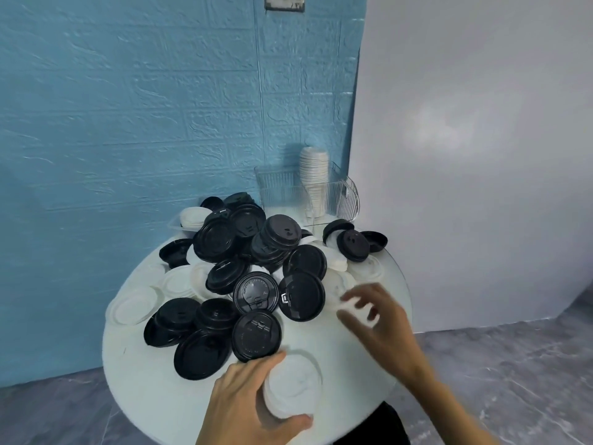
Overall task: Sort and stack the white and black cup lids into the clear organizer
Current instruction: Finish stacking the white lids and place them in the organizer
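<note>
- The left hand (pixel 244 399) grips a short stack of white lids (pixel 293 385) near the front edge of the round white surface (pixel 154 399), thumb and fingers (pixel 272 359) curled round its rim.
- The right hand (pixel 382 326) hovers over a white lid (pixel 340 289) at the right of the pile, blurred, fingers spread and loosely bent; whether they touch it cannot be told.
- Loose black lids (pixel 253 293) and white ones lie heaped across the surface, between both hands and the far edge.
- The clear organizer (pixel 333 195) stands at the back right by the blue wall (pixel 128 123), with a tall white stack (pixel 314 175) upright inside.
</note>
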`<action>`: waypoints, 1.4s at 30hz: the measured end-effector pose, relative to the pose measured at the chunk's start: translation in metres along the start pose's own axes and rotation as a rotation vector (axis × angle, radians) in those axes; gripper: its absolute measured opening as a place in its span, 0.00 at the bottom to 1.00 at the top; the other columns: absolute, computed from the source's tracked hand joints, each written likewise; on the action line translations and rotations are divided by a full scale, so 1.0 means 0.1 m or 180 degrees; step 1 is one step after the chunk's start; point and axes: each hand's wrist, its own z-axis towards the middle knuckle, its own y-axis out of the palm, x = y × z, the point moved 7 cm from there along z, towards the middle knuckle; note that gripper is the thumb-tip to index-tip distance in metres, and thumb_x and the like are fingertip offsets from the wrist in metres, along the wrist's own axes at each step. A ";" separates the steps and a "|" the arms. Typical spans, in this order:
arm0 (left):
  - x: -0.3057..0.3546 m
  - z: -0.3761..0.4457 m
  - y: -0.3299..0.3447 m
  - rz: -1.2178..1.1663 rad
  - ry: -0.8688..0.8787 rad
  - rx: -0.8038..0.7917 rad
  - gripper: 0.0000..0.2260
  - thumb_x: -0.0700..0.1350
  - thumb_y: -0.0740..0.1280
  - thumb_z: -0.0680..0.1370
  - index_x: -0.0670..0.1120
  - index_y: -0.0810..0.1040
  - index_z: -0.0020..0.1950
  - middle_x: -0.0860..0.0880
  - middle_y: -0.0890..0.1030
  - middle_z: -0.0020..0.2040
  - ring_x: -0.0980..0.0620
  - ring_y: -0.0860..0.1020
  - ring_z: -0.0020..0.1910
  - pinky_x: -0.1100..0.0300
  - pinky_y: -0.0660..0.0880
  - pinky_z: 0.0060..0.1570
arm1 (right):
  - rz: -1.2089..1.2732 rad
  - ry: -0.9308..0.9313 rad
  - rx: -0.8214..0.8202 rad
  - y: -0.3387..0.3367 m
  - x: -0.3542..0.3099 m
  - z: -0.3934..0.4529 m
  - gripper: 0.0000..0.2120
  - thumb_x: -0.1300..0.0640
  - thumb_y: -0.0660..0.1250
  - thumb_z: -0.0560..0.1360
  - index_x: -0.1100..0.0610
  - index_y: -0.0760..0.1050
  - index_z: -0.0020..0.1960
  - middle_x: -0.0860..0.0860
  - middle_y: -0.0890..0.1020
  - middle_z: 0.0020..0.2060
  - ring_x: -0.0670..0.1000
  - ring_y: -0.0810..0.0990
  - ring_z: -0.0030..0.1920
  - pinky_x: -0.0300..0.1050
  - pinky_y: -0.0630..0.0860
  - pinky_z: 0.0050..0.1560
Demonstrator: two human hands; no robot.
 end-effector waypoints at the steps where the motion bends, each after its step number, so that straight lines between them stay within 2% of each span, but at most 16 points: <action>1: -0.01 -0.01 0.01 0.0005 0.0000 -0.0007 0.44 0.80 0.60 0.54 0.74 0.54 0.69 0.80 0.59 0.67 0.78 0.55 0.67 0.75 0.50 0.65 | -0.0167 0.0081 0.0098 -0.05 0.08 0.13 0.16 0.50 0.76 0.73 0.40 0.77 0.57 0.36 0.75 0.58 0.44 0.77 0.54 0.42 0.74 0.51; 3: -0.03 -0.02 0.02 0.0000 0.0009 -0.0016 0.43 0.80 0.61 0.54 0.74 0.56 0.69 0.80 0.61 0.67 0.77 0.57 0.67 0.75 0.51 0.65 | -0.0527 0.0227 -0.0134 0.00 0.23 0.33 0.25 0.49 0.77 0.72 0.41 0.73 0.65 0.41 0.71 0.63 0.47 0.73 0.61 0.49 0.70 0.64; 4: -0.03 -0.02 0.03 -0.0017 0.0021 -0.0012 0.43 0.80 0.62 0.54 0.74 0.57 0.69 0.80 0.62 0.67 0.77 0.58 0.67 0.76 0.50 0.65 | -0.0700 0.0246 -0.0280 0.05 0.29 0.39 0.27 0.46 0.77 0.71 0.41 0.71 0.68 0.42 0.70 0.65 0.49 0.71 0.63 0.49 0.66 0.67; 6: -0.03 -0.01 0.03 -0.0025 0.0054 0.0011 0.43 0.80 0.62 0.55 0.74 0.58 0.69 0.81 0.62 0.67 0.77 0.58 0.67 0.78 0.50 0.65 | -0.0948 0.0216 -0.0438 0.15 0.37 0.47 0.31 0.39 0.75 0.70 0.40 0.70 0.70 0.44 0.69 0.67 0.51 0.69 0.65 0.45 0.61 0.65; 9: -0.02 -0.02 0.03 0.0069 0.0117 0.0029 0.42 0.80 0.62 0.56 0.76 0.55 0.69 0.81 0.61 0.66 0.78 0.55 0.67 0.78 0.49 0.65 | -0.1010 0.0277 -0.0371 0.20 0.45 0.50 0.34 0.32 0.73 0.69 0.41 0.71 0.70 0.45 0.72 0.67 0.51 0.69 0.66 0.43 0.61 0.64; 14: -0.04 -0.08 0.03 0.0008 0.0138 0.0170 0.38 0.77 0.69 0.59 0.75 0.62 0.67 0.83 0.63 0.65 0.77 0.57 0.68 0.76 0.52 0.66 | -0.1035 0.0124 -0.0028 0.13 0.44 0.40 0.33 0.30 0.73 0.67 0.41 0.74 0.68 0.41 0.77 0.65 0.47 0.71 0.66 0.43 0.60 0.64; 17: -0.04 -0.09 0.05 0.0005 0.0165 0.0239 0.37 0.76 0.70 0.59 0.76 0.64 0.67 0.83 0.54 0.70 0.76 0.57 0.68 0.76 0.52 0.66 | -0.0615 0.0276 0.0217 -0.04 0.45 0.23 0.33 0.30 0.74 0.64 0.38 0.76 0.66 0.37 0.79 0.60 0.43 0.75 0.60 0.43 0.68 0.60; 19: -0.07 -0.10 0.06 -0.0041 0.0153 0.0265 0.37 0.77 0.71 0.60 0.76 0.64 0.67 0.82 0.56 0.71 0.75 0.58 0.69 0.76 0.53 0.66 | -0.0168 0.0427 0.0383 -0.16 0.45 0.05 0.31 0.29 0.75 0.63 0.35 0.76 0.64 0.35 0.81 0.57 0.40 0.78 0.55 0.41 0.72 0.53; 21: -0.10 -0.11 0.08 -0.0057 0.0102 0.0256 0.38 0.78 0.71 0.59 0.78 0.64 0.67 0.81 0.60 0.70 0.73 0.59 0.69 0.76 0.54 0.66 | 0.0058 0.0462 0.0433 -0.19 0.37 -0.16 0.30 0.29 0.74 0.62 0.34 0.76 0.63 0.35 0.82 0.55 0.39 0.79 0.55 0.39 0.72 0.49; 23: -0.11 -0.11 0.08 -0.0047 0.0057 0.0266 0.40 0.78 0.71 0.59 0.79 0.63 0.69 0.80 0.63 0.68 0.70 0.61 0.69 0.75 0.54 0.66 | 0.0073 0.0334 0.0263 -0.12 0.20 -0.38 0.32 0.27 0.73 0.62 0.35 0.75 0.64 0.34 0.80 0.56 0.38 0.77 0.57 0.39 0.71 0.49; 25: -0.11 -0.11 0.08 -0.0063 0.0019 0.0286 0.40 0.78 0.71 0.59 0.79 0.62 0.69 0.79 0.66 0.66 0.70 0.62 0.69 0.75 0.56 0.65 | 0.0025 0.0175 -0.0206 0.08 -0.03 -0.55 0.33 0.25 0.71 0.63 0.34 0.74 0.65 0.34 0.79 0.57 0.38 0.76 0.59 0.38 0.71 0.53; 28: -0.11 -0.11 0.05 -0.0182 -0.0019 0.0309 0.42 0.78 0.71 0.56 0.77 0.60 0.68 0.77 0.69 0.62 0.75 0.60 0.66 0.77 0.57 0.63 | -0.0048 -0.0036 -0.1017 0.46 -0.25 -0.68 0.31 0.31 0.76 0.64 0.34 0.74 0.65 0.32 0.76 0.61 0.41 0.75 0.63 0.41 0.72 0.61; 31: -0.10 -0.12 0.03 -0.0270 0.0001 0.0319 0.46 0.78 0.71 0.56 0.75 0.57 0.71 0.78 0.69 0.61 0.79 0.58 0.64 0.79 0.57 0.62 | -0.0297 -0.0156 -0.1079 0.58 -0.33 -0.66 0.30 0.37 0.77 0.65 0.35 0.74 0.65 0.28 0.72 0.62 0.37 0.72 0.65 0.35 0.68 0.65; 35: -0.07 -0.13 0.02 -0.0175 0.0113 0.0265 0.46 0.76 0.72 0.56 0.74 0.57 0.71 0.79 0.66 0.62 0.81 0.55 0.65 0.79 0.55 0.63 | -0.0381 -0.0180 -0.1186 0.61 -0.35 -0.63 0.29 0.37 0.76 0.66 0.33 0.72 0.65 0.25 0.69 0.63 0.36 0.69 0.67 0.30 0.63 0.65; 38: -0.09 -0.14 0.02 -0.0227 0.0144 0.0303 0.47 0.76 0.73 0.56 0.71 0.60 0.72 0.83 0.64 0.65 0.78 0.59 0.66 0.78 0.56 0.63 | -0.0377 -0.0164 -0.1274 0.63 -0.37 -0.62 0.30 0.35 0.75 0.66 0.34 0.72 0.67 0.26 0.70 0.64 0.36 0.68 0.68 0.32 0.63 0.67; 42: -0.10 -0.16 0.03 -0.0347 0.0240 0.0346 0.45 0.75 0.75 0.59 0.72 0.63 0.74 0.77 0.64 0.70 0.71 0.63 0.70 0.74 0.60 0.65 | -0.0403 -0.0186 -0.1446 0.61 -0.36 -0.58 0.30 0.34 0.74 0.68 0.36 0.73 0.68 0.28 0.71 0.64 0.36 0.69 0.68 0.37 0.66 0.68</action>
